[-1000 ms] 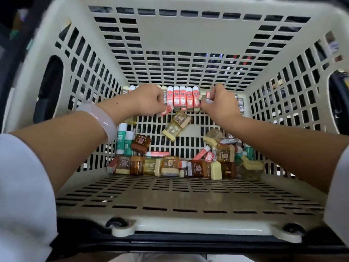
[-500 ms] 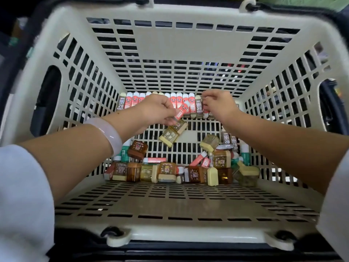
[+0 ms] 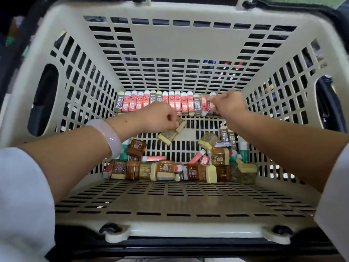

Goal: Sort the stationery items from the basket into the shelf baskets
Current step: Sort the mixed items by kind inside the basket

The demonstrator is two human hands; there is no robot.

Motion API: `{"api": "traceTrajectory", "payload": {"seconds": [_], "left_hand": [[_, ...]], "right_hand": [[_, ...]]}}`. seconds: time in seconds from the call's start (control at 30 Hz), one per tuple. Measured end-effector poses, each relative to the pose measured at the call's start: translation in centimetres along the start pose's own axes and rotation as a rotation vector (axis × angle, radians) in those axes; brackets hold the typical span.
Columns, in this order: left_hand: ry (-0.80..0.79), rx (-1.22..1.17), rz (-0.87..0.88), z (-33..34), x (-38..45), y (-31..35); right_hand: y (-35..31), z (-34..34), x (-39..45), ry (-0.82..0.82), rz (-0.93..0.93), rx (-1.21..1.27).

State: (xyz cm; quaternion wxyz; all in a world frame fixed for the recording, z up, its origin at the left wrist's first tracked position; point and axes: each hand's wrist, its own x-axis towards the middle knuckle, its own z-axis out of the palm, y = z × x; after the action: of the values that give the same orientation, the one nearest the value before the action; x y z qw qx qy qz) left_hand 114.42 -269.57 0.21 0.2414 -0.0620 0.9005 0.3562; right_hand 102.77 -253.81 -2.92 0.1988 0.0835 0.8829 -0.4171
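Observation:
I look down into a beige slatted basket [image 3: 174, 42]. A row of red and grey 2B erasers [image 3: 156, 101] stands along its far wall. My right hand [image 3: 229, 104] pinches a red-and-white eraser [image 3: 211, 105] at the right end of that row. My left hand [image 3: 158, 118], with a pale bangle on the wrist, has its fingers curled, and its fingertips pinch the corner of a yellow-brown box [image 3: 181, 123] lying on the basket floor. A second yellow-brown box [image 3: 168, 136] lies against it.
A jumble of brown, amber and yellow boxes [image 3: 166, 169], loose red erasers [image 3: 197, 156] and green-capped tubes [image 3: 243, 150] lies along the near side of the basket floor. More grey 2B erasers [image 3: 226, 138] lie under my right forearm. Dark handle openings [image 3: 42, 99] pierce both side walls.
My right hand moved right to the end of the eraser row. My left hand no longer shows the red eraser and dropped onto the yellow-brown box. The view shifted toward the far wall.

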Motion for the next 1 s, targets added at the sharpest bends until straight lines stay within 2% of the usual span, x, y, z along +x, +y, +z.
{"api": "traceTrajectory", "payload": {"seconds": [0.13,0.2,0.37,0.4,0.47,0.53,0.57,0.6,0.67,0.73,0.83,0.9,1.0], "left_hand": [[-0.482,0.467,-0.028,0.7,-0.5,0.3],[-0.597,0.652,-0.073,1.3,-0.8,0.3],[-0.634,0.62,-0.047,2.0,-1.0,-0.5],[-0.642,0.613,-0.042,2.2,-1.0,-0.7],[-0.64,0.623,-0.034,2.6,-0.9,-1.2],[-0.628,0.615,-0.035,2.7,-0.8,-1.6],[-0.617,0.595,-0.046,2.7,-0.8,-1.8],[-0.604,0.571,-0.061,2.7,-0.7,-1.9],[-0.596,0.53,-0.089,2.7,-0.6,-2.0],[-0.613,0.518,-0.1,2.7,-0.5,-1.8],[-0.617,0.518,-0.044,2.0,-0.7,-1.4],[-0.582,0.444,0.0,1.1,-0.5,-1.3],[-0.448,0.288,0.013,0.1,-0.2,-1.3]], "right_hand": [[-0.1,1.2,0.2,-0.049,-0.014,-0.02],[0.1,1.5,0.3,-0.057,-0.062,-0.099],[-0.2,0.5,-0.9,-0.044,-0.198,-0.237],[-0.4,0.3,-1.5,-0.125,-0.268,-0.244],[-0.9,-0.1,-3.3,-0.47,-0.47,-0.385],[-0.5,-0.3,-5.0,-0.81,-0.713,-0.723],[0.1,-0.1,-5.5,-0.892,-0.844,-0.911],[0.8,0.1,-5.8,-0.925,-0.954,-1.081],[2.2,0.7,-6.4,-0.872,-1.179,-1.359],[3.0,1.2,-6.8,-0.794,-1.355,-1.48],[3.2,1.2,-6.7,-0.81,-1.403,-1.336],[2.6,0.6,-6.3,-0.789,-1.292,-1.086],[1.0,-0.2,-5.0,-0.56,-1.029,-0.746]]}}
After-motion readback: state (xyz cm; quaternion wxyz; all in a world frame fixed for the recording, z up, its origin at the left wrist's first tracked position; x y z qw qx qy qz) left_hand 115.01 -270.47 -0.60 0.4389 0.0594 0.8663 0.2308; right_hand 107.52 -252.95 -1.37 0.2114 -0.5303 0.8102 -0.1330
